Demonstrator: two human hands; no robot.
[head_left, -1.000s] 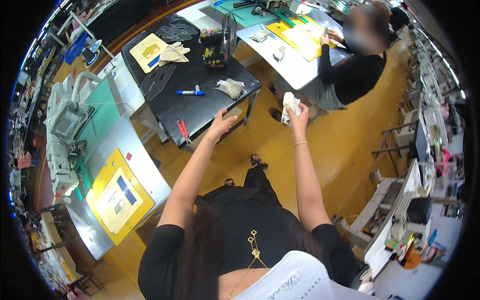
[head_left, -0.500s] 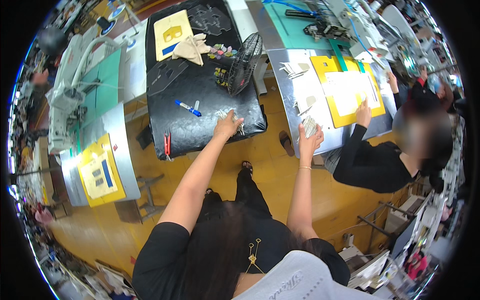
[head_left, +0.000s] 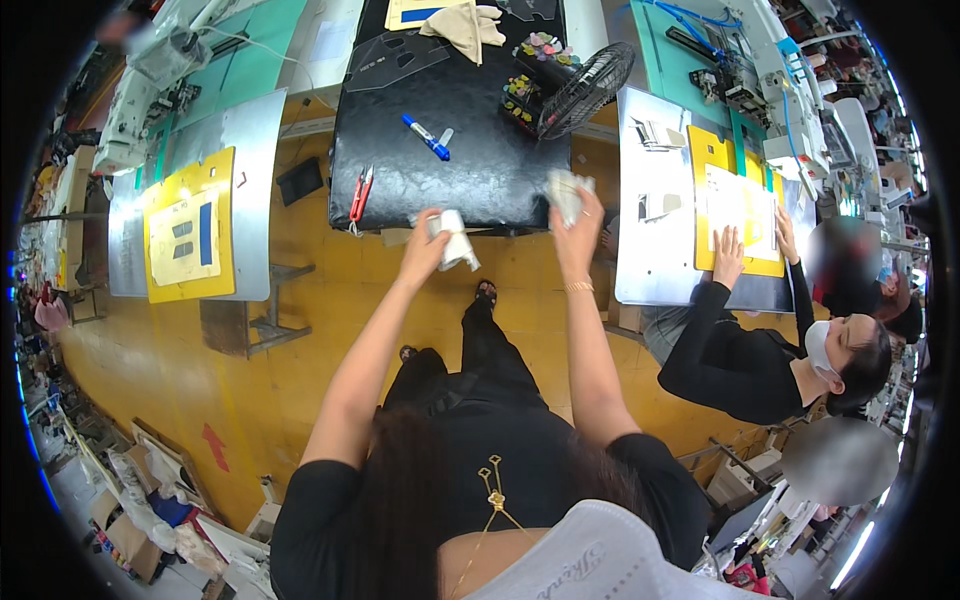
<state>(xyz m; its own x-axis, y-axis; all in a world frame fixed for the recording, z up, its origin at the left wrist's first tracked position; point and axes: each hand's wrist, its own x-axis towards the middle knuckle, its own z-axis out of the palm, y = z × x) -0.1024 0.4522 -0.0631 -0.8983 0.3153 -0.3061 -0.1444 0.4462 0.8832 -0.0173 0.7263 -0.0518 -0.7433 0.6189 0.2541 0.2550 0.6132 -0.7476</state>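
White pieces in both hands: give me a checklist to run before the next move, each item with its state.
1. Left hand grips a white piece: ok.
2. Right hand grips a white piece: ok.
3. Both hands at the black table edge: ok.
4. Table near the hands free of the blue marker and red snips: ok.
5. Co-worker's hands apart from these hands: ok.
6. Pieces aligned or matching: cannot tell.

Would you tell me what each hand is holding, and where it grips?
The left hand grips a white fabric piece by its upper end; the right hand clutches another pale piece bunched in its fingers.
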